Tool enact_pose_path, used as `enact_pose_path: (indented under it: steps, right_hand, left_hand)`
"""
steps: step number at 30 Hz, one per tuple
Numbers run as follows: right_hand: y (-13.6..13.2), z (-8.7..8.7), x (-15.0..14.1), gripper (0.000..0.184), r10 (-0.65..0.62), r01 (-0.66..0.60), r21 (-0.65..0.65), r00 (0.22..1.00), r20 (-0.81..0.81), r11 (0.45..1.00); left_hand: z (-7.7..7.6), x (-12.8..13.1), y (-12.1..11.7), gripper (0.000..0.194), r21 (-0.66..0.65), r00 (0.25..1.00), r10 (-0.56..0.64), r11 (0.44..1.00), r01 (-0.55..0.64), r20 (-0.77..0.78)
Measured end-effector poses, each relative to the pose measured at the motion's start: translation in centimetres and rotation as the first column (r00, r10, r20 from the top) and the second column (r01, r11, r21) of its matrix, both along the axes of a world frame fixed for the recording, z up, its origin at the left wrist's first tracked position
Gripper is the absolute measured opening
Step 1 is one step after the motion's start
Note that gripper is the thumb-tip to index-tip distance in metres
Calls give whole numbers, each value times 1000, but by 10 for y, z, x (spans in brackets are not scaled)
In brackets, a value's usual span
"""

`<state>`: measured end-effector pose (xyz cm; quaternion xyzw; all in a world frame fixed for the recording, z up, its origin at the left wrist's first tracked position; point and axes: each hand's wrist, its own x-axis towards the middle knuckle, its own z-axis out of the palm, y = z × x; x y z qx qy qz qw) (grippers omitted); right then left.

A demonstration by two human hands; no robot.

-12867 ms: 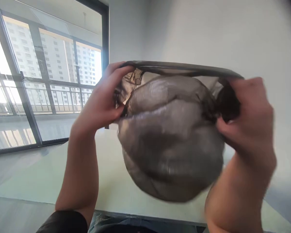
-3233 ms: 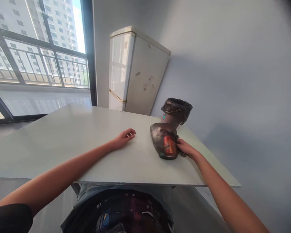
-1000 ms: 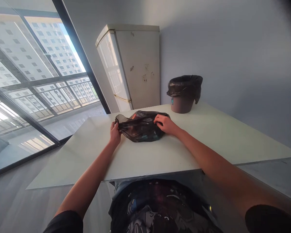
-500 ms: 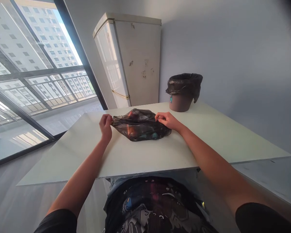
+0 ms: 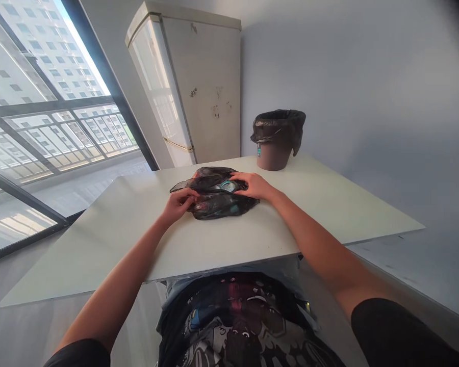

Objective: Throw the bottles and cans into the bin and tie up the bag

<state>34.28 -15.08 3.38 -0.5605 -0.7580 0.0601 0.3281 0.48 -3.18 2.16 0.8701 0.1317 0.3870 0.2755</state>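
A thin black plastic bag lies on the white table with its mouth gaping upward. Red-orange things show dimly through the film, and a clear item with teal marking is visible in the opening; its kind I cannot make out. My left hand is closed on the bag's near left edge, fingers bent in a pinch. At the right end of the mouth, my right hand grips the bag's edge, its thumb and fingers curved beside the teal-marked item.
A brown trash bin lined with a black bag stands at the table's far side. Behind the table is a worn white refrigerator. Large windows are on the left, and a grey wall rises on the right.
The bag's mouth has been spread, exposing the teal-marked item. My left hand has shifted right and nearer along the bag, and the view has turned slightly right.
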Motion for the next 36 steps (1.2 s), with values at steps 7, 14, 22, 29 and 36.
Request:
enact_pose_path:
  steps: [7, 14, 22, 29, 36]
  right_hand:
    - [2, -3, -8, 80, 97, -94, -89, 995, 24, 992]
    - [-4, -1, -20, 47, 213, -212, 95, 977, 1, 973]
    - [-3, -7, -19, 54, 368, -369, 2, 928, 61, 929]
    - [0, -13, -17, 69, 261, -256, -56, 960, 106, 965]
    - [2, -12, -20, 64, 142, -149, 32, 976, 163, 988]
  left_hand:
    - [2, 12, -1, 24, 266, 985, 172, 950, -163, -9]
    - [0, 9, 3, 29, 225, 989, 148, 964, -138, -26]
    - [-1, 10, -5, 22, 183, 986, 135, 976, -116, -100]
    - [5, 4, -10, 24, 31, 997, -70, 997, 70, -20]
    - [5, -2, -14, 16, -17, 996, -25, 1000, 24, -89]
